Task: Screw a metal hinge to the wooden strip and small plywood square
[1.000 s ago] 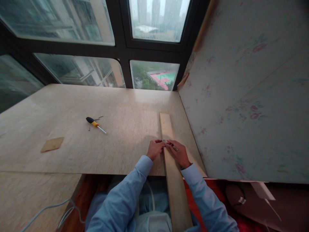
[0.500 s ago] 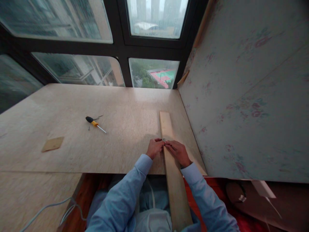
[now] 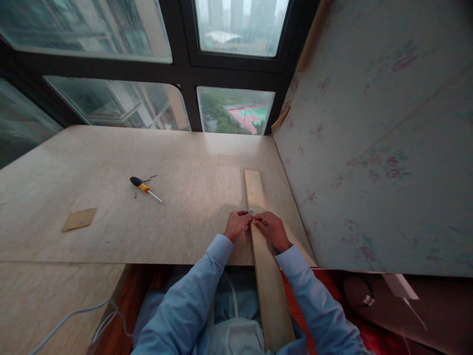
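A long pale wooden plank lies over the table edge, its near end reaching down to my lap. At its left edge, a small shiny metal piece shows between my fingertips; its exact kind is too small to tell. My left hand is closed in a pinch around it, beside the plank. From the right, my right hand rests over the plank with thumb and fingers pinched together near the same spot. What the right fingertips hold, if anything, is hidden.
Left on the tabletop lie a black and yellow screwdriver, thin screws, and a brown flat piece. A grey cable runs at lower left. The papered wall borders the right side; windows stand behind.
My right hand has shifted slightly at the plank's left edge, its fingers more bent. The left hand keeps its place. The view has tilted a little.
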Motion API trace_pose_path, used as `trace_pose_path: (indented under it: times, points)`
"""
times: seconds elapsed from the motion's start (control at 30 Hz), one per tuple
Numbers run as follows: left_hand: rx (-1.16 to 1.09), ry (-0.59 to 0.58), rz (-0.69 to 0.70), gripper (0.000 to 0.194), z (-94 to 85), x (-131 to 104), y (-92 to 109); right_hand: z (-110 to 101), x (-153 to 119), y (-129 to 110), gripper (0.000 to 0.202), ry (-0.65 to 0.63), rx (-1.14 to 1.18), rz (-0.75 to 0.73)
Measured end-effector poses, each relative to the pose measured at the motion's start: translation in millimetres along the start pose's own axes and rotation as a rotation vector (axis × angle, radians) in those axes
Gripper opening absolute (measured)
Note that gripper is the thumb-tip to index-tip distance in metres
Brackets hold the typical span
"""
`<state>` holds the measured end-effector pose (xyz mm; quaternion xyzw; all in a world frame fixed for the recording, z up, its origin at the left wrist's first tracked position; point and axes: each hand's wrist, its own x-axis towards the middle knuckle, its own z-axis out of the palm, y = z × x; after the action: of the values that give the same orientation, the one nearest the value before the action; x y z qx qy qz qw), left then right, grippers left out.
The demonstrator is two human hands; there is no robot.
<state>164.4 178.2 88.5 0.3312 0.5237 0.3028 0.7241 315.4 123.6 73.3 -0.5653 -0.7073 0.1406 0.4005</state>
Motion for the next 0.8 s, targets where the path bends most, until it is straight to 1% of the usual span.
trace_pose_path:
  times: [0.13,0.23,0.37,0.5,0.63,0.8]
  points:
    - [-0.014,-0.013,0.007,0.015,0.3,-1.6,1.0,-5.5,-2.9,-0.8,0.029,-0.016,0.085,-0.015]
    - [-0.014,-0.013,0.000,0.015,1.3,-2.3,2.1,-7.5,-3.4,-2.0,0.030,-0.022,0.091,-0.007]
    - [-0.018,-0.006,-0.010,0.013,2.9,-3.5,3.7,-5.1,-2.4,-3.5,0.028,-0.008,0.089,-0.002]
    - [-0.003,0.000,0.005,0.012,2.9,-5.2,4.6,-3.2,-2.0,-4.2,0.026,0.007,0.098,0.053]
    - [0.004,-0.015,0.026,0.012,1.7,-5.1,3.5,-4.3,-0.5,-5.0,0.028,-0.007,0.095,0.120]
    - [0.008,0.004,0.023,0.012,1.0,-1.1,0.5,-7.1,3.7,-9.1,0.031,-0.036,0.092,0.176]
